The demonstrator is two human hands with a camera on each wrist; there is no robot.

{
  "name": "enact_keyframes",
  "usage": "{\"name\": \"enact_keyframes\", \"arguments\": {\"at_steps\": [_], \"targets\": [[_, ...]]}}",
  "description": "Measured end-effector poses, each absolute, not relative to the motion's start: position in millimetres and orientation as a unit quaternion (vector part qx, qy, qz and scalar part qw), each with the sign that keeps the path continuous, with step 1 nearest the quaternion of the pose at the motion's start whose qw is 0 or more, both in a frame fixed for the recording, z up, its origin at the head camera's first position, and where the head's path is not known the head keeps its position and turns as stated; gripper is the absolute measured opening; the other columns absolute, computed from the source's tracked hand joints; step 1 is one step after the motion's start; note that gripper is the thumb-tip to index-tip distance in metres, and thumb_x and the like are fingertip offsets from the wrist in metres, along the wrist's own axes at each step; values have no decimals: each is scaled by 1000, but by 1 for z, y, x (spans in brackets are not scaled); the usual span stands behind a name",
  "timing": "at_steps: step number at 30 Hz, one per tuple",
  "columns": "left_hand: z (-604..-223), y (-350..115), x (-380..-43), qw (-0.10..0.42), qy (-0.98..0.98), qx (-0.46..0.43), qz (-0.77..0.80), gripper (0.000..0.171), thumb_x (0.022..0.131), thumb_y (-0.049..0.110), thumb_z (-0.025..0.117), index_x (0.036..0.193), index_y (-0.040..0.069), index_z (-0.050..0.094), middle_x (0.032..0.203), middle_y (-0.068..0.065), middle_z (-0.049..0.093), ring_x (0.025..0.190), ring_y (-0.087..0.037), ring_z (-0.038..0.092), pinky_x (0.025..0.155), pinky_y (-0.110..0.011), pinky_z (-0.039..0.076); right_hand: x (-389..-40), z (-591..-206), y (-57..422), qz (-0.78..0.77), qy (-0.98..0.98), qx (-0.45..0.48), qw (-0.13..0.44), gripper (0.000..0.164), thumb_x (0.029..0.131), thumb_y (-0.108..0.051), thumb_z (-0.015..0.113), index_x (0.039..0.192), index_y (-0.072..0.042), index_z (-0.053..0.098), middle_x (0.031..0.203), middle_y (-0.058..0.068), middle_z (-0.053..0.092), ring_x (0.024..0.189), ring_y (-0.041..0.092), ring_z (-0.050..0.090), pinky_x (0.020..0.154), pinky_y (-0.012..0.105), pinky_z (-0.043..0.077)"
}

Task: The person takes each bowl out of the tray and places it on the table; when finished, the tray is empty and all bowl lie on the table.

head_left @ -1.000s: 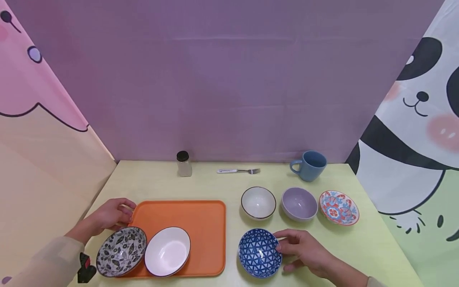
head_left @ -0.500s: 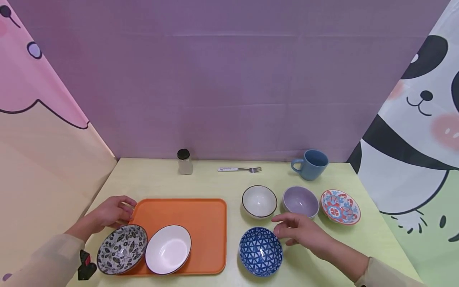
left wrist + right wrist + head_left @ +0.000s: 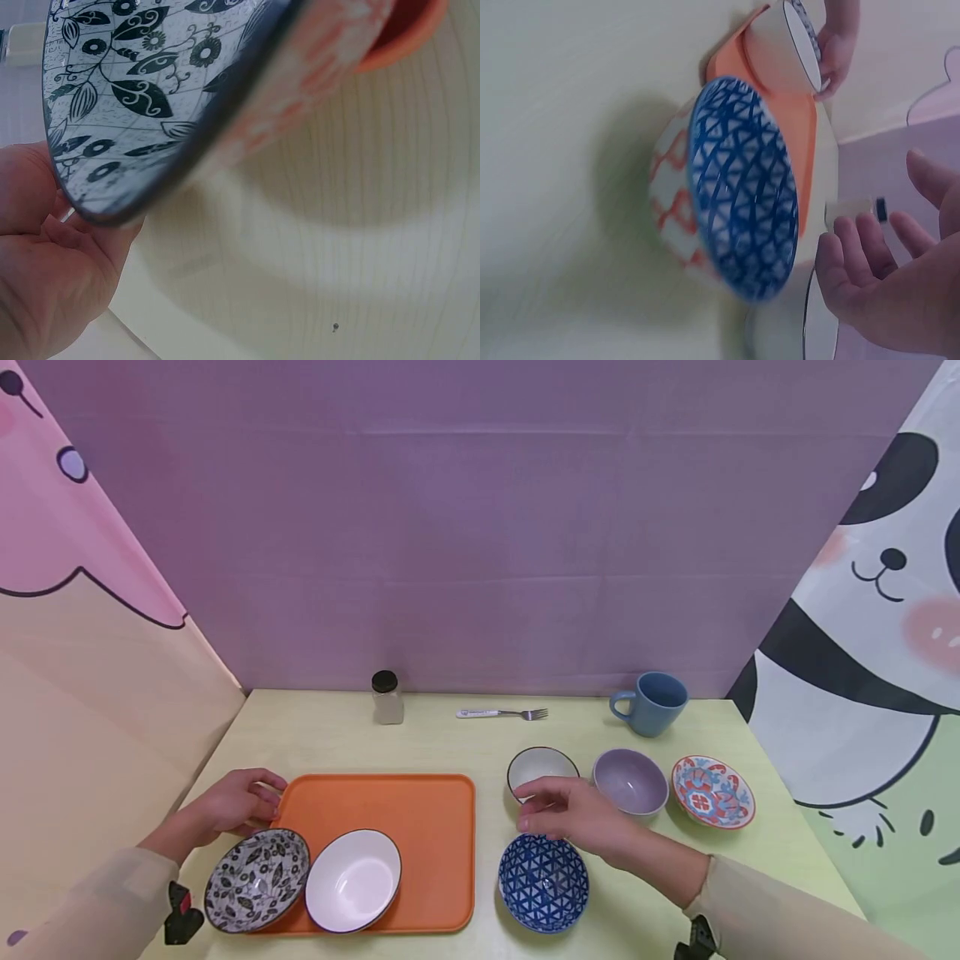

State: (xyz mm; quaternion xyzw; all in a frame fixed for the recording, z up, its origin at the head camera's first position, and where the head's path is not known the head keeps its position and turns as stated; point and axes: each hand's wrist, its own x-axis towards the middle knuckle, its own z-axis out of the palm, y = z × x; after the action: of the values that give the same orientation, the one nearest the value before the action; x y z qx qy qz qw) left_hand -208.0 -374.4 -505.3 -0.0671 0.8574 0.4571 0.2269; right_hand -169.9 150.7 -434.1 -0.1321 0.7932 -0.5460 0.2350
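Note:
My left hand (image 3: 236, 803) is at the left edge of the orange tray (image 3: 438, 852), just behind a black-and-white floral bowl (image 3: 257, 878). Its fingers are loosely bent, and the bowl partly hides them in the left wrist view. A white bowl with a dark rim (image 3: 352, 881) sits on the tray beside the floral one. My right hand (image 3: 577, 814) hovers, fingers relaxed and holding nothing, over the gap between a blue triangle-patterned bowl (image 3: 543, 885) and a smaller white bowl (image 3: 536, 764), overlapping both. In the right wrist view the blue bowl (image 3: 746, 195) stands beside that hand (image 3: 900, 277).
A purple bowl (image 3: 630, 781) and a red-and-blue patterned dish (image 3: 712, 792) stand to the right. Along the back edge are a black-lidded jar (image 3: 387, 700), a fork (image 3: 502, 714) and a blue mug (image 3: 654, 706). A purple backdrop (image 3: 480, 527) rises behind the table.
My right hand has left the rim of the blue bowl and moved left and away from me, towards the small white bowl. My left hand stays by the tray.

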Motion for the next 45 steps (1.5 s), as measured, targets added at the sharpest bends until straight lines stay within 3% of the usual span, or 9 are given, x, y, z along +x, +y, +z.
{"name": "enact_keyframes", "arguments": {"at_steps": [8,15,26,34,45], "targets": [[-503,-375,-207,227,859,-62,455,43,90,4,61,128,-4,44,104,-16,64,81,-25,67,68,-42,58,-169,-438,99,-575,757,-155,271,46,81,-24,78,124,-20,63,108,9,65,93,21,67,75,45,57],[-500,-372,-207,227,859,-60,456,44,89,4,62,128,-5,44,103,-16,63,81,-24,67,68,-42,58,-164,-445,64,-582,735,-154,311,54,79,-20,80,129,-22,59,115,11,65,92,21,68,73,47,58],[-501,-371,-207,224,857,-61,459,43,89,3,62,127,-5,45,102,-16,64,81,-25,67,69,-42,58,-153,-461,23,-566,725,-149,363,66,78,-13,81,136,-18,52,113,11,62,80,21,69,68,45,58],[-502,-371,-207,221,861,-59,455,44,89,4,63,128,-4,45,103,-16,64,81,-25,67,69,-42,58,-145,-470,3,-554,736,-153,359,74,75,-15,83,140,-14,47,112,6,61,87,16,63,64,41,58],[-501,-373,-207,226,856,-60,461,44,89,3,62,128,-5,44,103,-16,64,81,-25,67,69,-42,58,-142,-481,-8,-577,716,-132,370,79,73,-8,83,142,-16,45,111,6,61,81,20,64,58,44,57]]}}
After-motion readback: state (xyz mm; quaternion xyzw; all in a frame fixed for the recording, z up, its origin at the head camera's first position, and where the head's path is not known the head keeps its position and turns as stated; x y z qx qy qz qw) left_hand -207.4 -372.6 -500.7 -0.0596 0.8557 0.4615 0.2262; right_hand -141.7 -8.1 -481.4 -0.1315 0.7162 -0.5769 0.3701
